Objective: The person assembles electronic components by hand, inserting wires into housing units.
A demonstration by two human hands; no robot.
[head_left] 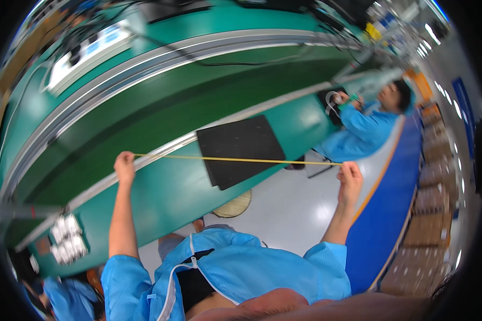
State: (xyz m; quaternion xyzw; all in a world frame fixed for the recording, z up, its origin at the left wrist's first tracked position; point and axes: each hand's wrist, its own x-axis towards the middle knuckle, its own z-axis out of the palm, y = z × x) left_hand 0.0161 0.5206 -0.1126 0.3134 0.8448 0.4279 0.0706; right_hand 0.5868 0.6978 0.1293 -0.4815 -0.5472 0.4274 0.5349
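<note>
Left hand (pixel 125 167) left of black mat (pixel 242 138), right hand (pixel 350 181) right of it, each pinching one end of yellow strip (pixel 241 159), stretched over mat. Probably best: even pull, firm pinch, no twist.

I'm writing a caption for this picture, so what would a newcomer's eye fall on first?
Probably the thin yellow strip, stretched nearly straight across the middle between the pinched left hand and right hand. Behind it, the dark mat stands out on the green bench. At the upper right, a co-worker in blue sits by the bench.
</note>
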